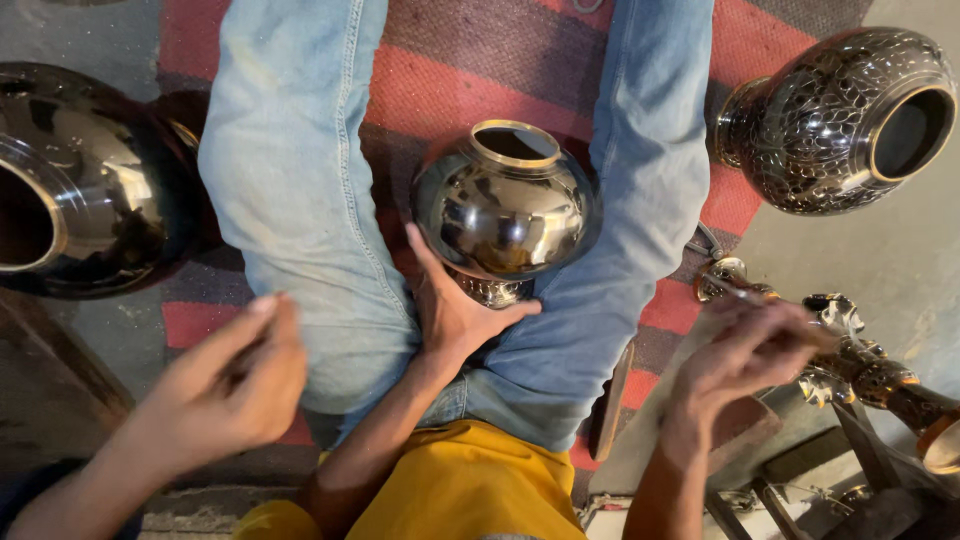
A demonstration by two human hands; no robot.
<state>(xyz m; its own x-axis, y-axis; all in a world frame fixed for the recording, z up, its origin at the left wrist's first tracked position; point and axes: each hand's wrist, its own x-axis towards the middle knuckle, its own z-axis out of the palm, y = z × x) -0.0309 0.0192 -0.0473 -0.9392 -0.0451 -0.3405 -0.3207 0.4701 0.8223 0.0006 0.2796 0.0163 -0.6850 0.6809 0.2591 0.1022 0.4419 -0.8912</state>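
A small round pot of polished brass with a gold-rimmed mouth (505, 205) is seen between two legs in pale blue jeans (300, 190), which are stretched out over a red and brown striped woven rug (470, 70). The pot is tilted, its mouth turned away from the camera, and it is held from below by the left hand (452, 310): the fingers are laid up along the left side of the belly and the thumb is spread out to the right under the patterned foot, so that the base is cupped. The right hand (745, 350) is laid, fingers close together, over an ornate brass piece with leaf-shaped fittings (850, 355) at the right; whether it is gripped cannot be told. A third, blurred hand (235, 385), belonging to another person, is raised at the lower left with its fingers loosely curled, clear of the pot. A large plain brass vessel (90, 180) lies on its side at the far left, and an engraved brass urn (835, 120) lies at the upper right, on bare floor.
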